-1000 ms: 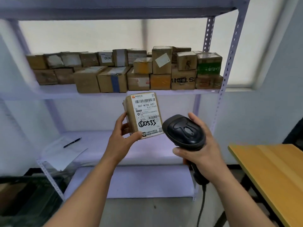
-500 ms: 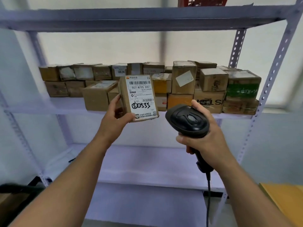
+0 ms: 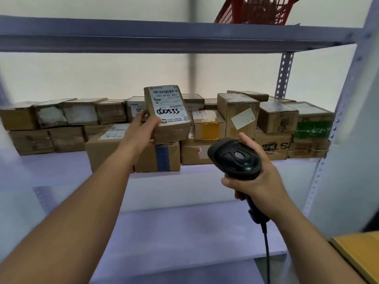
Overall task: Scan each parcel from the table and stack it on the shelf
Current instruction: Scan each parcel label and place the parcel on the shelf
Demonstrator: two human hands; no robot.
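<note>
My left hand (image 3: 141, 132) grips a small brown parcel (image 3: 168, 113) with a white barcode label facing me. It is held over the box with the blue tape stripe (image 3: 162, 158) on the middle shelf (image 3: 51, 167), its underside close to that box's top. My right hand (image 3: 254, 181) grips a black corded barcode scanner (image 3: 235, 158), lower and to the right of the parcel, in front of the shelf edge. Several brown parcels (image 3: 238, 117) stand stacked in two layers along the shelf.
A red plastic basket (image 3: 256, 9) sits on the top shelf. The perforated right upright (image 3: 320, 173) of the rack runs down beside the stack. A yellow table corner (image 3: 361, 251) shows at the lower right. A lower shelf (image 3: 184, 232) lies beneath.
My left hand has raised the parcel and carried it forward to the stacked boxes on the middle shelf. The scanner hand stays low and to the right.
</note>
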